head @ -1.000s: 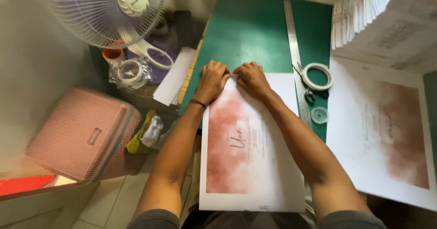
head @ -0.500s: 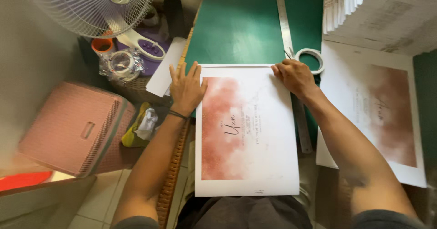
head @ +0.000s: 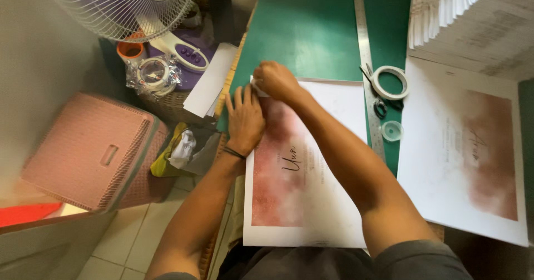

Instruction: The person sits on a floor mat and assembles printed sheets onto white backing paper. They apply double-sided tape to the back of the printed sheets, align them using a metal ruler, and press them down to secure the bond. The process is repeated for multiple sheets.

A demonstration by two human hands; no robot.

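Note:
A large white sheet with a pink watercolour print [head: 303, 180] lies on the green cutting mat [head: 311, 29] in front of me. My left hand [head: 245, 118] lies flat on the sheet's left edge, fingers spread. My right hand [head: 275, 80] is closed at the sheet's top left corner, pinching what looks like a small white strip there. A long steel ruler [head: 366, 63] lies along the sheet's right side.
Tape roll [head: 389, 82], scissors [head: 378, 104] and a small clear cap [head: 392, 130] sit by the ruler. Another printed sheet [head: 467, 152] and a fanned paper stack [head: 467, 18] lie right. A white fan [head: 128, 7], wrapped tape [head: 153, 74] and pink basket [head: 89, 152] stand left.
My right hand has crossed from the sheet's top right corner to its top left corner. My left hand has slid a little down the left edge.

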